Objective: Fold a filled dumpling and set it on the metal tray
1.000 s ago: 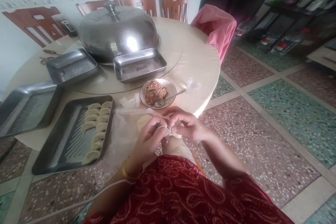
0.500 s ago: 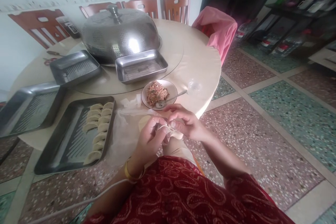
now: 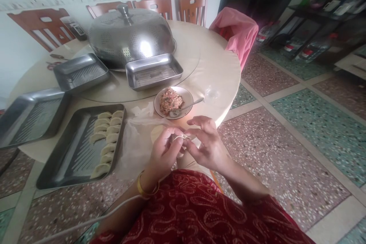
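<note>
A partly folded dumpling (image 3: 180, 138) is held between my two hands above my lap, mostly hidden by the fingers. My left hand (image 3: 166, 150) pinches one side of its wrapper with thumb and forefinger. My right hand (image 3: 207, 145) pinches the other edge, its other fingers raised. Just beyond them stands a plate (image 3: 188, 92) of minced filling (image 3: 170, 101) with a spoon (image 3: 187, 107) resting in it. Beside my left hand, a pale round wrapper (image 3: 156, 132) lies on a translucent plastic sheet (image 3: 133, 148). Several finished dumplings (image 3: 107, 135) sit in two rows in a metal tray (image 3: 67, 152).
A perforated steel dome lid (image 3: 131, 38) stands mid-table behind smaller metal trays (image 3: 154, 72). Another large tray (image 3: 34, 116) overlaps the table's left edge. Wooden chairs (image 3: 193, 7) line the wall, and a pink cloth (image 3: 237, 26) drapes a chair at right.
My right hand has turned and its fingers have spread upward, while the dumpling's wrapper shows less between the hands. My left hand keeps nearly the same place.
</note>
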The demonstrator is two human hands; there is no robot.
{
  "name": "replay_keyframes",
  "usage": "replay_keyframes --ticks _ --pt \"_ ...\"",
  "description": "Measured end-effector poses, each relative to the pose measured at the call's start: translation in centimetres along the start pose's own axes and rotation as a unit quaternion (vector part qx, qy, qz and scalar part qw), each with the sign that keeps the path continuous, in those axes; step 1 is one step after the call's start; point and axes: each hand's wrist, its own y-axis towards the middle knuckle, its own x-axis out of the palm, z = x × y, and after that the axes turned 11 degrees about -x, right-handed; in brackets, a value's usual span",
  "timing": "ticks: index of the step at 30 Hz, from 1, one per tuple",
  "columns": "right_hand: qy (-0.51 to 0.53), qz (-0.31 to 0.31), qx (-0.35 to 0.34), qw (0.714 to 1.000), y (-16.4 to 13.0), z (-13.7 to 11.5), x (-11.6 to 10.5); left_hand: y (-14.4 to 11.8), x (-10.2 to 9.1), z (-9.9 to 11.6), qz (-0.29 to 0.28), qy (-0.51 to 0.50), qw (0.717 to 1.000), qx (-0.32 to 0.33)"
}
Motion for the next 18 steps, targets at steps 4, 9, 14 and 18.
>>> replay_keyframes --ticks 4,9,14,18 --pt "-0.011 0.013 -0.007 1.000 0.1 -0.1 0.0 0.1 0.0 0.0 -0.005 0.015 1.000 0.006" --pt "-0.027 0.018 -0.005 0.999 -0.2 -0.1 0.2 0.4 0.0 -0.2 -0.004 0.029 0.999 0.024" --pt "-0.036 0.038 -0.015 0.999 -0.3 0.0 0.6 0.4 0.0 -0.2 -0.008 0.023 0.999 0.024" --pt "-0.039 0.064 -0.022 0.997 -0.3 -0.1 1.0 0.4 0.1 -0.3 -0.028 0.010 1.000 0.001"
